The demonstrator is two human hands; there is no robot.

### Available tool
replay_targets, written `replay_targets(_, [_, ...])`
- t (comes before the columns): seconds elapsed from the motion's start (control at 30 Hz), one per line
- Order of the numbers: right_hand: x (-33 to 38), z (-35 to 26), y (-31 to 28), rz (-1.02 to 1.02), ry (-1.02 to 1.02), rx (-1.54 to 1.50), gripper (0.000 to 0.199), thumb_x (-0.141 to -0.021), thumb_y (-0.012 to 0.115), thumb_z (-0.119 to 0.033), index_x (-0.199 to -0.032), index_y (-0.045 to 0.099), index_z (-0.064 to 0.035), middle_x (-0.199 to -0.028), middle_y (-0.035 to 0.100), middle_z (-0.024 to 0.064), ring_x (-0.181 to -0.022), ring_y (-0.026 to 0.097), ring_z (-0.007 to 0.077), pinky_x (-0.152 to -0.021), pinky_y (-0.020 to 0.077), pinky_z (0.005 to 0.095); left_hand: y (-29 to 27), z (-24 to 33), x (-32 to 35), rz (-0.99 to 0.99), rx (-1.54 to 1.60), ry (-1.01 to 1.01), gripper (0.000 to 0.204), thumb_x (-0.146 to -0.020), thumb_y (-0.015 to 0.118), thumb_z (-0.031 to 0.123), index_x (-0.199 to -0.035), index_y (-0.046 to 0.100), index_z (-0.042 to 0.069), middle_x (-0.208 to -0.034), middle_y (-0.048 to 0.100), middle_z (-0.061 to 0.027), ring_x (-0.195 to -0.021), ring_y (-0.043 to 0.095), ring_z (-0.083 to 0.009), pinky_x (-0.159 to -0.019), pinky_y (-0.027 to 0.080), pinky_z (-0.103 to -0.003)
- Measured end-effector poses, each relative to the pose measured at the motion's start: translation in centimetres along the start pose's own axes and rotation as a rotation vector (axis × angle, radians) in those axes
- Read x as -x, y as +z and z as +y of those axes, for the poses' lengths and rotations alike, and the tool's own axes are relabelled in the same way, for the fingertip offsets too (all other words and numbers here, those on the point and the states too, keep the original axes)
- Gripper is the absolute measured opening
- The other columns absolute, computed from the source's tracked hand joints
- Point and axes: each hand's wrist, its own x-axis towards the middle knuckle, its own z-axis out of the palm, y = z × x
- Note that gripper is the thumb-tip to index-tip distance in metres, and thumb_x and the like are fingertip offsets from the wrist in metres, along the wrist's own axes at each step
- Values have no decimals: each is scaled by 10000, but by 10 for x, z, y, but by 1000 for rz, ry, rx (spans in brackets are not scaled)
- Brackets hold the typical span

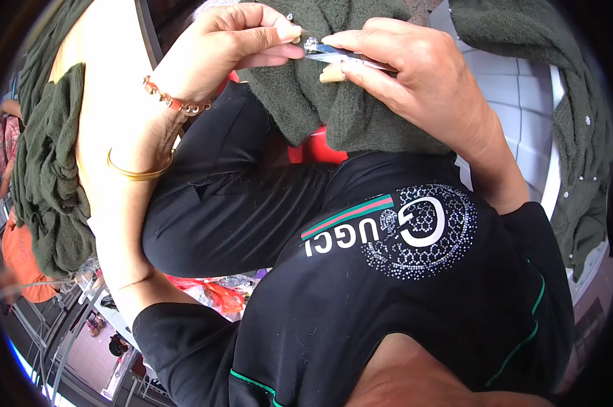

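A dark green fuzzy knit garment (286,95) lies over my lap and hangs down in front of me. At its upper part sits a small sparkly button (311,45), between my two hands. My right hand (415,64) is closed on a pair of thread snips (344,57), their blades pointing left right beside the button. A beige cover (332,72) wraps one fingertip of that hand. To the left, my left hand (242,41) pinches thumb against fingers next to the button. What lies in that pinch is too small to tell.
More green knitwear (52,169) is heaped at the left along a pale surface (106,74). At the right, a garment with sparkly buttons (578,142) drapes over a white slatted container (524,115). Something red (318,148) shows between my legs. Other people (25,251) are at far left.
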Motion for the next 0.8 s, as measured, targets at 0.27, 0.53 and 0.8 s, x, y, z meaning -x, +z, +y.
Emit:
replay_targets(0.27, [6, 2, 3, 60, 50, 81, 244, -851, 735, -117, -1080, 705, -36, -738, 588, 75, -583, 561, 203, -547, 451, 317, -4, -14, -11, 1, 191, -81, 233, -994, 584, 147, -1126, 646, -35, -1207, 658, -146, -1097, 673, -237, -998, 539, -331])
replay_targets(0.53, [11, 5, 11, 94, -38, 123, 235, -850, 739, -137, -1063, 708, -44, -738, 592, 76, -594, 582, 219, -551, 463, 330, -5, -14, -13, -3, 262, -113, 250, -995, 570, 122, -1162, 628, -55, -1218, 653, -164, -1121, 665, -276, -997, 544, -332])
replay_targets(0.8, [5, 1, 11, 84, 65, 76, 222, -866, 723, -131, -1067, 712, -38, -766, 628, 84, -609, 601, 223, -564, 480, 326, -5, -9, -4, -20, 269, -122, 240, -998, 574, 134, -1141, 630, -51, -1218, 652, -160, -1147, 653, -277, -1012, 533, -332])
